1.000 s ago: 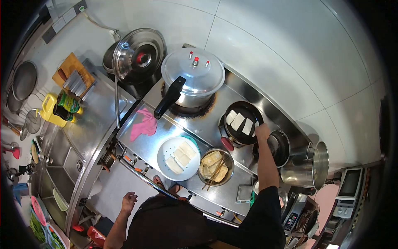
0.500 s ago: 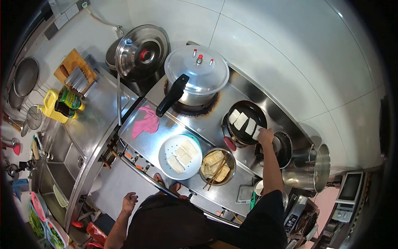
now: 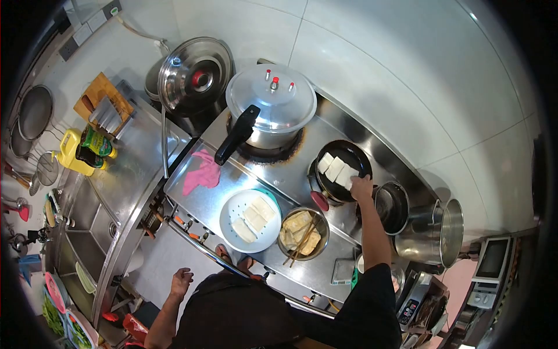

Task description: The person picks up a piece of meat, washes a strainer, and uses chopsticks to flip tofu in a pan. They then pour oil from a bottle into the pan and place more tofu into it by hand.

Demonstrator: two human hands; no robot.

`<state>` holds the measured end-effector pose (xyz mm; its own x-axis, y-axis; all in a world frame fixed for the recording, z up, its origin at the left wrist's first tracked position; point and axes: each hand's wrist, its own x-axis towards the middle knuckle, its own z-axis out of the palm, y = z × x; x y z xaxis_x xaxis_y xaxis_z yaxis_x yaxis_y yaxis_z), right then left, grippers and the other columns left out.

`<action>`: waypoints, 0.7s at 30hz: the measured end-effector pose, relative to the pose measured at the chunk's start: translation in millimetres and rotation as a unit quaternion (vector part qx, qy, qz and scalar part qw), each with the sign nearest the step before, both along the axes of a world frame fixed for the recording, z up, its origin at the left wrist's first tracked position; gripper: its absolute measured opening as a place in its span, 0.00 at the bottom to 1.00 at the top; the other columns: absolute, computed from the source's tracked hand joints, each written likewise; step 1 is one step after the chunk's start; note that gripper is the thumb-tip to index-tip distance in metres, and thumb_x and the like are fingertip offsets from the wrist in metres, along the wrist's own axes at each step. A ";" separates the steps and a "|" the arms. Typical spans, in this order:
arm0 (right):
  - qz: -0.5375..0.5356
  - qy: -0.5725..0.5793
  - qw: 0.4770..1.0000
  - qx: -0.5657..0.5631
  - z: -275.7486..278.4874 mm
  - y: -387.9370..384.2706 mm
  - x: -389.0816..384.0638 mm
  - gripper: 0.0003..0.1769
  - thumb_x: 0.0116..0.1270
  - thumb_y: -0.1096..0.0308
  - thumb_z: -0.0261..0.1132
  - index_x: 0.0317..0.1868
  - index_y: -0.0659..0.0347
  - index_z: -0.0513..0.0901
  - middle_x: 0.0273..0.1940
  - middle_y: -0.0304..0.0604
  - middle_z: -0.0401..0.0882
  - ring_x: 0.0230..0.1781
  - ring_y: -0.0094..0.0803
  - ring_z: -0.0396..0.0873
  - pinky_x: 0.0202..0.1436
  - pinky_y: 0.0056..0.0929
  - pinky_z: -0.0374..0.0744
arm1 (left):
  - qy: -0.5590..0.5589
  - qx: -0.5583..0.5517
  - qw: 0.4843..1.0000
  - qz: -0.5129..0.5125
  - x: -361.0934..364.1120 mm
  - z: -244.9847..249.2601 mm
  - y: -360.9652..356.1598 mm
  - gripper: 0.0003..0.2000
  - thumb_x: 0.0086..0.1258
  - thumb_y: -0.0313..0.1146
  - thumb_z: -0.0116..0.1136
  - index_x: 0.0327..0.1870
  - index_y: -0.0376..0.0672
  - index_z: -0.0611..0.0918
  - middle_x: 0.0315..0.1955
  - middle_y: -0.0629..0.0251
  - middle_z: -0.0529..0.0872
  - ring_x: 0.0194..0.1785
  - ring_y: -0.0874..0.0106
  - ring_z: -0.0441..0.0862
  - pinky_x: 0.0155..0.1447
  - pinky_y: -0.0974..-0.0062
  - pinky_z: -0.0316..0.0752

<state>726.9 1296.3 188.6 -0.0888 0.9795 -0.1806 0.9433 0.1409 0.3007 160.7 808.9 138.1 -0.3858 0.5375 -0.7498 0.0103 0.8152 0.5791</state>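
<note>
My right hand [image 3: 361, 187] reaches into a black frying pan [image 3: 356, 152] on the stove, its fingers closed at the edge of the rightmost white tofu slice [image 3: 347, 175]. More tofu slices lie beside it in a slanting row. Some fingertips are hidden behind the hand. Low by my side, my left hand [image 3: 182, 281] hangs with loosely bent fingers, partly apart, holding nothing. A white perforated colander [image 3: 231, 212] with several pale tofu slabs sits on the front counter. Beside it, a steel bowl [image 3: 326, 241] holds yellowish fried pieces with chopsticks [image 3: 299, 247] across them.
A pressure cooker [image 3: 270, 96] stands on the back burner, its black handle toward the front. Right of the frying pan are another dark pan [image 3: 392, 206] and a tall steel pot [image 3: 433, 235]. A pink cloth [image 3: 202, 173] lies on the counter; a sink [image 3: 93, 218] is at left.
My right hand has shifted slightly in the pan, and the slices at its fingers now lie closer to the others. The view has moved a little; my left hand stays low.
</note>
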 end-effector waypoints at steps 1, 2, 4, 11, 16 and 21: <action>0.002 0.000 1.000 -0.013 0.9 -0.8 -3.7 0.11 0.59 0.69 0.63 0.42 0.50 0.86 0.43 0.45 0.85 0.54 0.47 0.75 0.54 0.44 0.75 | 0.000 0.002 1.000 0.007 -0.3 1.1 1.3 0.19 0.67 0.35 0.59 0.57 0.37 0.78 0.38 0.59 0.86 0.40 0.69 0.84 0.43 0.70 0.77; 0.005 0.000 1.000 -0.027 0.6 -1.1 -6.5 0.11 0.59 0.69 0.63 0.43 0.50 0.85 0.44 0.45 0.85 0.54 0.47 0.75 0.54 0.44 0.76 | -0.003 0.004 1.000 0.012 -0.4 1.6 0.7 0.19 0.67 0.35 0.59 0.57 0.38 0.78 0.38 0.59 0.85 0.40 0.69 0.84 0.43 0.70 0.77; -0.020 -0.002 0.999 -0.025 -7.0 1.0 -4.9 0.12 0.59 0.70 0.63 0.43 0.49 0.85 0.44 0.44 0.85 0.54 0.47 0.75 0.54 0.44 0.76 | -0.010 0.007 1.000 0.020 0.3 2.0 -2.7 0.19 0.67 0.35 0.59 0.57 0.38 0.78 0.39 0.60 0.85 0.41 0.69 0.84 0.44 0.69 0.77; -0.026 0.024 0.999 -0.026 2.0 -6.6 -2.7 0.17 0.59 0.72 0.63 0.49 0.48 0.84 0.45 0.43 0.84 0.53 0.47 0.75 0.55 0.45 0.75 | -0.021 0.002 1.000 0.010 -2.1 -2.3 -4.0 0.20 0.67 0.36 0.58 0.59 0.39 0.77 0.42 0.60 0.86 0.42 0.69 0.84 0.46 0.69 0.77; -0.001 0.072 0.996 0.045 12.7 -10.0 -21.0 0.22 0.58 0.72 0.63 0.54 0.44 0.83 0.49 0.41 0.84 0.52 0.46 0.74 0.53 0.44 0.75 | -0.018 0.008 1.000 0.004 -5.0 -4.9 -1.9 0.20 0.68 0.36 0.58 0.59 0.39 0.77 0.43 0.59 0.86 0.43 0.68 0.84 0.46 0.68 0.77; 0.042 0.025 0.999 0.012 9.5 -13.9 -35.7 0.22 0.60 0.69 0.63 0.55 0.40 0.81 0.56 0.36 0.79 0.56 0.48 0.72 0.55 0.44 0.73 | -0.029 0.013 1.000 0.000 -3.2 -5.2 0.3 0.20 0.68 0.36 0.57 0.59 0.39 0.77 0.43 0.59 0.86 0.43 0.68 0.84 0.46 0.67 0.77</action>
